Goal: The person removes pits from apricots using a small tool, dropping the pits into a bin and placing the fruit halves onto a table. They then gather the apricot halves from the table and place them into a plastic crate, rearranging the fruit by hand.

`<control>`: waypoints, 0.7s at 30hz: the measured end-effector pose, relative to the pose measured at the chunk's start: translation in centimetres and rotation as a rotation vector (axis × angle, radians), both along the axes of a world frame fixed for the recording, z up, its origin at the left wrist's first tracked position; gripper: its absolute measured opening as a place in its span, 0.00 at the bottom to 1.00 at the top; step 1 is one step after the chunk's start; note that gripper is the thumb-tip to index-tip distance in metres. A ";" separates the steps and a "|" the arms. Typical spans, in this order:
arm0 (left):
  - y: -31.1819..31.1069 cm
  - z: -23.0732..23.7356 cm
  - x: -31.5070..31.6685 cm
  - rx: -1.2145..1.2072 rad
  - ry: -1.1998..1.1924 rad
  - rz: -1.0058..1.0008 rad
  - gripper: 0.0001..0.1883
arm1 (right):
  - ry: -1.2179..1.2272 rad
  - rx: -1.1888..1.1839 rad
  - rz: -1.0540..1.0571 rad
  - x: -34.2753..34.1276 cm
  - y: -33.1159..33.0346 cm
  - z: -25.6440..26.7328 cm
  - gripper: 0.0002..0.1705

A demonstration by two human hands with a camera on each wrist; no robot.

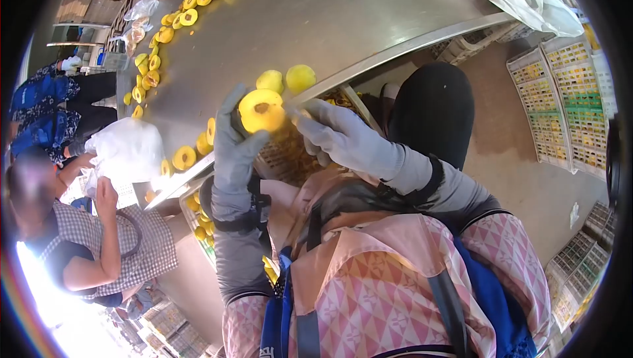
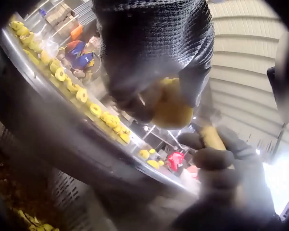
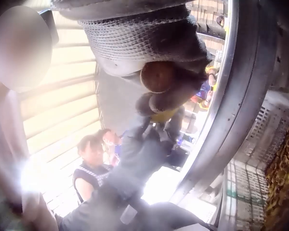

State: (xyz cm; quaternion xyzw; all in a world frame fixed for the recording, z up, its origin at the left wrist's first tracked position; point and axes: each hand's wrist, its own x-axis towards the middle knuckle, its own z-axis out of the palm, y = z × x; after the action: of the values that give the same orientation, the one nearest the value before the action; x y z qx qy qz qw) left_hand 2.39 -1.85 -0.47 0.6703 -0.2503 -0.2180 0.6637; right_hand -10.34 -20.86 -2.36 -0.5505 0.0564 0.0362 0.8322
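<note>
My gloved left hand [image 1: 232, 157] holds a halved yellow peach [image 1: 259, 113] between thumb and fingers, its brown centre facing up. Close on its right is my gloved right hand [image 1: 359, 139], with fingers curled round a tool with a wooden handle [image 2: 213, 138]. The handle's round butt [image 3: 157, 77] shows in the right wrist view; I cannot tell what kind of working end it has. Just beyond the held half, two yellow peach pieces [image 1: 301, 78] lie on the steel table [image 1: 316, 28]. More peach halves [image 1: 184, 157] sit by its edge on the left.
Under my hands, below the table's raised rim [image 1: 409, 45], a plastic crate [image 3: 245, 185] holds brown and yellow scraps [image 3: 284, 175]. A line of peach halves [image 1: 189, 16] runs along the far left. Another person [image 1: 99, 239] is at left; stacked crates [image 1: 560, 104] stand at right.
</note>
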 end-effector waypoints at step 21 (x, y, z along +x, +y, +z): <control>-1.9 0.7 -4.7 -0.073 -0.038 0.246 0.27 | -0.342 -0.645 -0.105 -1.1 2.2 0.4 0.16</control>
State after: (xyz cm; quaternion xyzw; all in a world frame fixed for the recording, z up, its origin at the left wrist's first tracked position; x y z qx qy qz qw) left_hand -2.30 -3.78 0.28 0.6754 -0.1867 -0.1129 0.7045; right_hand -11.42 -18.65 -1.99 -0.7788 -0.0471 -0.1187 0.6141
